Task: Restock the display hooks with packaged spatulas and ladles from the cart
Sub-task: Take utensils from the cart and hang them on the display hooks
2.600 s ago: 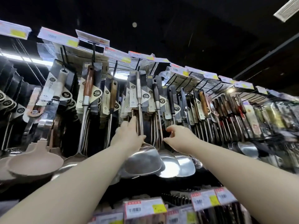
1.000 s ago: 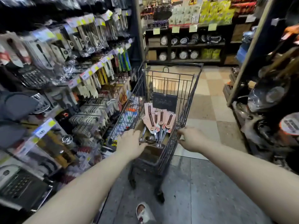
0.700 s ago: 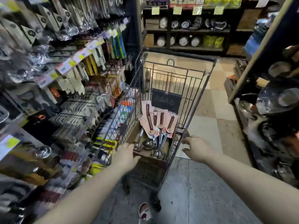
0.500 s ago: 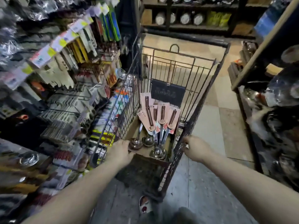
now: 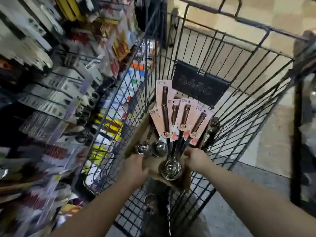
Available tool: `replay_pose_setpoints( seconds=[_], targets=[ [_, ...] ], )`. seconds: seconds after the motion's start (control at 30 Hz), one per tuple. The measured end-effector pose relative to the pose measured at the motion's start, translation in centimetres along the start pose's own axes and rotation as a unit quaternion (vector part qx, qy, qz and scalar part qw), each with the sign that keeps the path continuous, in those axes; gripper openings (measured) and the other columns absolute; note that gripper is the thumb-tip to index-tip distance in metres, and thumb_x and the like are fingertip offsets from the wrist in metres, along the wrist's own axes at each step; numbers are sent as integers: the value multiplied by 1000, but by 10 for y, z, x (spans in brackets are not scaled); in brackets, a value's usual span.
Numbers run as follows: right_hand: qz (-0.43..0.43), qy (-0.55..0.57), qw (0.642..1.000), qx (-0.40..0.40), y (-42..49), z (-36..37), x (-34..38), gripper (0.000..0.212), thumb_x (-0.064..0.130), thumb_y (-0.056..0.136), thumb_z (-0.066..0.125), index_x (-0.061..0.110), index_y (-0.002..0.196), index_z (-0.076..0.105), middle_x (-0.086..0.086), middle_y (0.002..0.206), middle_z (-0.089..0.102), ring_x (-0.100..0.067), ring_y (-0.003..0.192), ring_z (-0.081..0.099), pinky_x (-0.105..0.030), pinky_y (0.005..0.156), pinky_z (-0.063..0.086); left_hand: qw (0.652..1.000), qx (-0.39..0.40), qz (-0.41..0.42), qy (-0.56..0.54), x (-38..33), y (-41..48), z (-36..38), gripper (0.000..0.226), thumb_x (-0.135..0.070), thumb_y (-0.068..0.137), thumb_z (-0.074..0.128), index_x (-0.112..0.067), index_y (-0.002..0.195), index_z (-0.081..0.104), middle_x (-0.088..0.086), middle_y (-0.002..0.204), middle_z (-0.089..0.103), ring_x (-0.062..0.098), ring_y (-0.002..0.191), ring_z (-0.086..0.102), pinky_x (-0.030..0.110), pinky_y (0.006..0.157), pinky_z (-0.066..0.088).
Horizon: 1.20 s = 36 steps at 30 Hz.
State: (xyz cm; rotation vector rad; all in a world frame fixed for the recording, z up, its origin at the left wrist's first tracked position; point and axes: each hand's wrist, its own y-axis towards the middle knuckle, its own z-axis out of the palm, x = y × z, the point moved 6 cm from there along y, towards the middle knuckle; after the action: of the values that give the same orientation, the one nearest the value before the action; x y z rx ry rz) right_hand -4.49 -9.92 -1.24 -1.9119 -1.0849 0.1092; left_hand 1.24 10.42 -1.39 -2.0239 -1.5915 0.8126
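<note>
Both hands are down inside the cart, at its near end. A brown cardboard box sits on the cart floor. The ladles lie in the box: shiny bowls at the cart's near end, pink cards w/ dark handles fanned toward its far end, under a black sign. L hand curls on the box's left edge. R hand is curled at the right edge by the thin stems; can't tell if it holds box or stems. Blurry shelves stand left of the cart.
</note>
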Motion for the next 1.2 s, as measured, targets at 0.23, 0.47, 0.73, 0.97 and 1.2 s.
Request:
replay_pose_setpoints(
  seconds=[0.23,0.47,0.73,0.97,1.2],
  targets=[
    [63,42,996,58,79,13,-21,33,20,96,45,2,118,61,-18,123,62,-34,115,57,-34,93,46,989,59,-3,-133,-47,71,36,50,-27,88,55,-13,134,43,11,138,45,25,129,41,33,106,36],
    [171,251,951,64,129,48,-48,37,13,94,52,2,130,52,-16,133,56,-29,123,53,-28,91,44,964,87,-60,-244,-72,135,71,46,-22,87,58,-13,130,49,8,133,54,24,121,50,30,102,37],
    [172,338,925,-19,152,71,-48,40,19,87,61,15,126,56,-13,125,58,-30,110,58,-23,79,38,939,71,-107,-318,-72,168,104,41,-22,89,55,-13,128,51,11,129,57,29,120,51,35,103,40],
    [203,347,915,-36,163,81,-57,41,18,83,67,3,119,51,-17,116,63,-33,107,60,-36,91,48,901,29,-157,-404,-62,178,113,29,-19,87,57,-9,114,58,14,114,65,32,107,59,36,92,47],
    [202,346,914,-67,161,81,-52,26,21,89,62,13,111,50,-10,114,61,-23,92,59,-30,79,45,870,22,-159,-466,-53,169,110,24,-20,90,56,-6,105,67,11,103,68,29,102,62,38,94,48]
  ],
)
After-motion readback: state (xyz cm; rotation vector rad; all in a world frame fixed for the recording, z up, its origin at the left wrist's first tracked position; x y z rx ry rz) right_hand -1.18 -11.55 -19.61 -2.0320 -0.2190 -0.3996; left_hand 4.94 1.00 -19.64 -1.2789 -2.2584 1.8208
